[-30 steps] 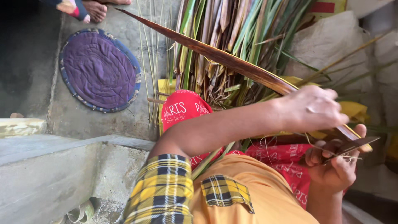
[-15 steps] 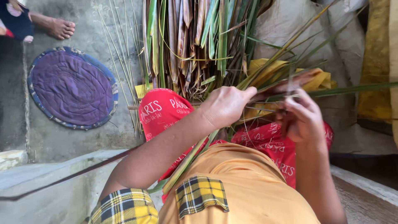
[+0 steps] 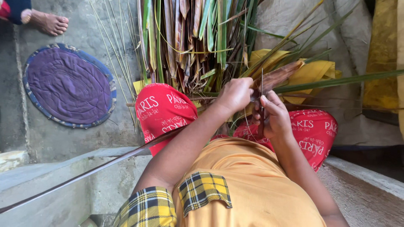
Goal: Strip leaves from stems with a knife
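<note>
A person sits on a concrete step [image 3: 63, 176], seen from above, working a long palm leaf strip [image 3: 336, 80] with both bare hands over their lap. The strip is narrow and flat, green along the part that runs out to the right edge of the view, and brown and dry where it meets the hands. The left hand [image 3: 235, 96] is curled shut around the brown end of the strip, knuckles up. The right hand [image 3: 275, 115], just beside it and touching the same strip, pinches a thin dark blade [image 3: 261, 90] that stands upright between thumb and fingers, pressed against the leaf. A second long dark strip [image 3: 84, 173] trails from under the left forearm across the step to the lower left corner.

The person wears an orange top with yellow plaid trim and a red printed cloth [image 3: 162, 110] over both knees.

Beyond the knees, at the top of the view, lies one large bundle of palm leaves [image 3: 189, 42], green and brown mixed, too many to count. A few thin pale leaf ribs [image 3: 111, 54] lie fanned on the concrete floor to its left. One round purple quilted mat [image 3: 69, 86] with a patterned border lies on the floor near the left edge. One bare foot of another person [image 3: 50, 23] shows in the top left corner. A yellow cloth [image 3: 311, 73] lies under the leaves on the right.
</note>
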